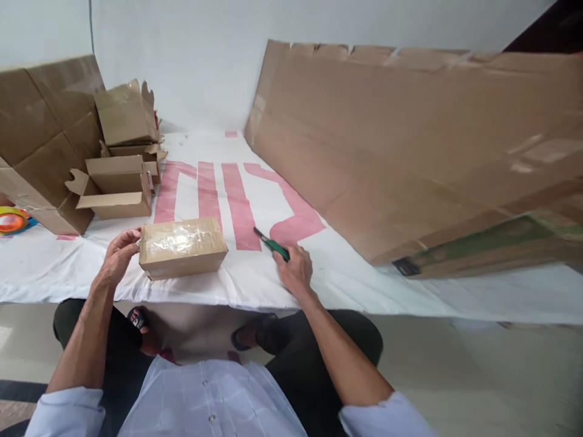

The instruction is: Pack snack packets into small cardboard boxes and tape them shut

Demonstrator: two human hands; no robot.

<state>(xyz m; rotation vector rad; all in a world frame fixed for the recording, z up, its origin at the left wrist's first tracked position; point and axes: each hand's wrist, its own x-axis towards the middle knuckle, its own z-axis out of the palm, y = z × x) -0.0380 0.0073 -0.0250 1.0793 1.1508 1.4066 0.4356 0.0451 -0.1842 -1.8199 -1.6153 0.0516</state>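
A small closed cardboard box lies near the table's front edge, with shiny clear tape across its top. My left hand grips its left end, thumb and fingers at the corner. To the right of the box, my right hand is closed around the green handle of a utility knife. The dark tip of the knife points up and left, over the red and white cloth and apart from the box. Whether its blade is out cannot be made out.
Several open cardboard boxes stand at the left, beside a large cardboard carton. Rolls of coloured tape sit at the far left. A large cardboard sheet leans on the right side. White cloth with red print covers the table.
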